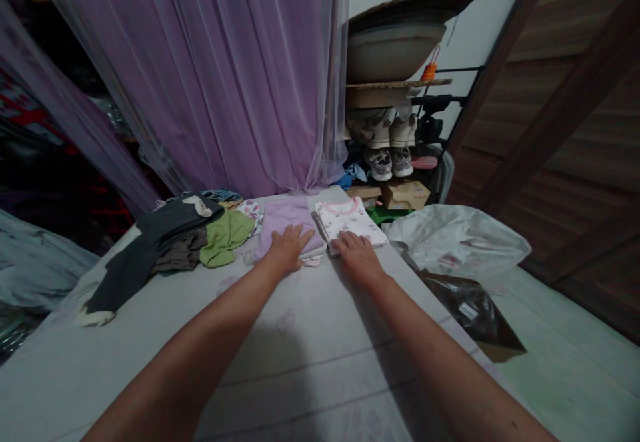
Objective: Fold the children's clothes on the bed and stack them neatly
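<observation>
My left hand point(289, 249) lies with spread fingers on the near part of a folded lavender garment point(287, 215), which rests on other folded clothes. Beside it, my right hand point(357, 255) touches the near edge of a folded white shirt point(353, 219) with a pink collar and small prints; its fingers are stretched out. The white shirt tops a second stack, close to the lavender one. Left of the stacks sits a loose heap with a green garment point(226, 234) and dark trousers point(165, 225) with cream cuffs.
A pale printed sheet point(260, 362) covers the surface under the clothes. Behind hangs a purple curtain point(240, 82). At right stand a rack with sneakers point(381, 162), a cardboard box point(406, 194), a clear plastic bag point(455, 239) and an open carton point(493, 345) on the floor.
</observation>
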{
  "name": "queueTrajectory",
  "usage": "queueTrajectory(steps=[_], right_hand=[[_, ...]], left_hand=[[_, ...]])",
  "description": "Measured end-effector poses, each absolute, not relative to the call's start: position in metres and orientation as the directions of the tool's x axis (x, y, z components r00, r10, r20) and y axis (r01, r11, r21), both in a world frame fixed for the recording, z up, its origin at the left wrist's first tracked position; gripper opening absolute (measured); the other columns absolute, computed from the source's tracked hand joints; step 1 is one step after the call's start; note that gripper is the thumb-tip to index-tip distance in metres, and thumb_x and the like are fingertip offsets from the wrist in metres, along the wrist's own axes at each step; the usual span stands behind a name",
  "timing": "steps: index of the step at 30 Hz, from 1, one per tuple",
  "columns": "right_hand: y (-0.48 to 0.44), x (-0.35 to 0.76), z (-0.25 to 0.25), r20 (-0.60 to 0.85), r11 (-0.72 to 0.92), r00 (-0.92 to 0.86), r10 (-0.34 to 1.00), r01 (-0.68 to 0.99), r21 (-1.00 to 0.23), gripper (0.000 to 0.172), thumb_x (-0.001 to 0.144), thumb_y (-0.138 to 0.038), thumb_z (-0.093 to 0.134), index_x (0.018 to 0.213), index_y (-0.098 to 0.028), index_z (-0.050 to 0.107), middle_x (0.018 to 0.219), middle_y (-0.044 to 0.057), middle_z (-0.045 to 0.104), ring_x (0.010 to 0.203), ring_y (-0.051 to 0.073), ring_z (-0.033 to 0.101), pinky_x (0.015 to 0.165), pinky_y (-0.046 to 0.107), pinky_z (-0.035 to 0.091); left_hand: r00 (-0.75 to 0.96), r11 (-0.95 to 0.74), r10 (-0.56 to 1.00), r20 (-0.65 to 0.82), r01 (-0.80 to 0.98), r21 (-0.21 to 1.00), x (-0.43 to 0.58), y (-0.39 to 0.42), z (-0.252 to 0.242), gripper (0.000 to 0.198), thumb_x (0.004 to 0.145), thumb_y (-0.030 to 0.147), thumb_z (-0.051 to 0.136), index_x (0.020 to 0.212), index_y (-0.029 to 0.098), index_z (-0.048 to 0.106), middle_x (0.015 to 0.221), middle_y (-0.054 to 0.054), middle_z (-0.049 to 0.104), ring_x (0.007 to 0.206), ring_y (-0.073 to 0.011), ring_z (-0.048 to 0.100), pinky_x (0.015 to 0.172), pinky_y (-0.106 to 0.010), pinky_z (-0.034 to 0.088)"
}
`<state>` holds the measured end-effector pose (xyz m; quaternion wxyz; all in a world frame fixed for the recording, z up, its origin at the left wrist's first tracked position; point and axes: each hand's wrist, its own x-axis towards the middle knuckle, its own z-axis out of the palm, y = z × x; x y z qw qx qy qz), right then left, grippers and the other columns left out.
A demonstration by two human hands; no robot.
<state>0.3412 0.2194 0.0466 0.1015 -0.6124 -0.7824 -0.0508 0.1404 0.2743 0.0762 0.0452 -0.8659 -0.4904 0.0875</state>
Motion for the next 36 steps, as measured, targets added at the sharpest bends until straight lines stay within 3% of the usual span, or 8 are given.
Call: queueTrajectory(steps=[2, 4, 12, 21, 26, 29, 33, 36], right_hand=[[0.23, 0.344, 0.05, 0.155, 0.281, -0.287, 0.945, 0.958, 0.06, 0.051, 0.085, -0.008, 0.044, 0.133, -0.021, 0.055, 0.146, 0.013, 0.047, 0.136, 0.029, 0.036, 0.105, 0.048, 0.032], [0.237, 0.342, 0.048, 0.139, 0.273, -0.283, 0.949, 0.958, 0.092, 0.048, 0.088, -0.011, 0.042, 0.133, -0.022, 0.054, 0.145, 0.014, 0.047, 0.136, 0.03, 0.035, 0.102, 0.049, 0.033], [0.243, 0.341, 0.03, 0.252, 0.25, -0.241, 0.937, 0.968, -0.004, 0.035, 0.095, -0.015, 0.037, 0.12, -0.019, 0.061, 0.131, 0.012, 0.061, 0.129, 0.028, 0.04, 0.102, 0.047, 0.03], [0.237, 0.328, 0.03, 0.258, 0.239, -0.212, 0.943, 0.968, -0.079, 0.037, 0.092, -0.012, 0.04, 0.12, -0.02, 0.062, 0.134, 0.011, 0.06, 0.132, 0.028, 0.04, 0.107, 0.053, 0.026], [0.209, 0.311, 0.009, 0.346, 0.157, -0.096, 0.933, 0.976, -0.154, 0.051, 0.086, -0.011, 0.042, 0.136, -0.016, 0.05, 0.148, 0.015, 0.045, 0.139, 0.031, 0.034, 0.11, 0.059, 0.022], [0.18, 0.3, -0.016, 0.428, 0.104, 0.031, 0.903, 0.952, -0.287, 0.063, 0.08, -0.015, 0.05, 0.143, -0.016, 0.043, 0.15, 0.017, 0.041, 0.138, 0.032, 0.035, 0.11, 0.055, 0.026], [0.146, 0.279, -0.041, 0.465, 0.148, 0.092, 0.88, 0.878, -0.454, 0.051, 0.079, -0.022, 0.051, 0.13, -0.016, 0.057, 0.14, 0.017, 0.052, 0.129, 0.031, 0.047, 0.105, 0.049, 0.039], [0.127, 0.257, -0.044, 0.508, 0.189, 0.147, 0.849, 0.813, -0.551, 0.043, 0.08, -0.023, 0.047, 0.119, -0.014, 0.065, 0.132, 0.017, 0.058, 0.123, 0.03, 0.053, 0.103, 0.048, 0.043]], left_hand=[[0.464, -0.47, 0.883, -0.074, 0.868, -0.159, 0.148, 0.276, 0.072, 0.093, 0.076, 0.033, 0.071, 0.153, 0.033, 0.019, 0.16, -0.013, 0.022, 0.143, -0.0389, 0.024, 0.104, -0.067, 0.032], [0.423, -0.426, 0.905, -0.053, 0.893, -0.142, 0.153, 0.276, 0.068, 0.091, 0.076, 0.034, 0.07, 0.152, 0.034, 0.019, 0.16, -0.012, 0.022, 0.143, -0.039, 0.023, 0.103, -0.067, 0.033], [0.504, -0.523, 0.848, -0.163, 0.845, -0.112, 0.139, 0.279, 0.075, 0.089, 0.075, 0.025, 0.069, 0.151, 0.037, 0.024, 0.163, -0.009, 0.014, 0.145, -0.0397, 0.019, 0.103, -0.069, 0.031], [0.514, -0.538, 0.827, -0.228, 0.841, -0.055, 0.139, 0.284, 0.08, 0.096, 0.069, 0.026, 0.071, 0.151, 0.037, 0.024, 0.164, -0.009, 0.009, 0.147, -0.0415, 0.01, 0.104, -0.074, 0.023], [0.538, -0.538, 0.843, -0.025, 0.841, -0.062, 0.127, 0.258, 0.066, 0.089, 0.078, 0.031, 0.065, 0.153, 0.03, 0.02, 0.164, -0.011, 0.011, 0.148, -0.0349, 0.011, 0.113, -0.067, 0.015], [0.556, -0.549, 0.815, 0.163, 0.831, -0.089, 0.1, 0.231, 0.046, 0.072, 0.087, 0.033, 0.055, 0.153, 0.026, 0.025, 0.162, -0.009, 0.018, 0.149, -0.028, 0.013, 0.119, -0.056, 0.01], [0.561, -0.547, 0.778, 0.282, 0.826, -0.134, 0.049, 0.191, 0.02, 0.057, 0.095, 0.037, 0.044, 0.149, 0.024, 0.035, 0.16, -0.009, 0.025, 0.149, -0.0245, 0.015, 0.122, -0.049, 0.009], [0.386, -0.379, 0.867, 0.315, 0.922, -0.086, 0.014, 0.164, 0.007, 0.049, 0.096, 0.035, 0.039, 0.143, 0.023, 0.046, 0.158, -0.009, 0.031, 0.148, -0.0248, 0.02, 0.121, -0.047, 0.015]])
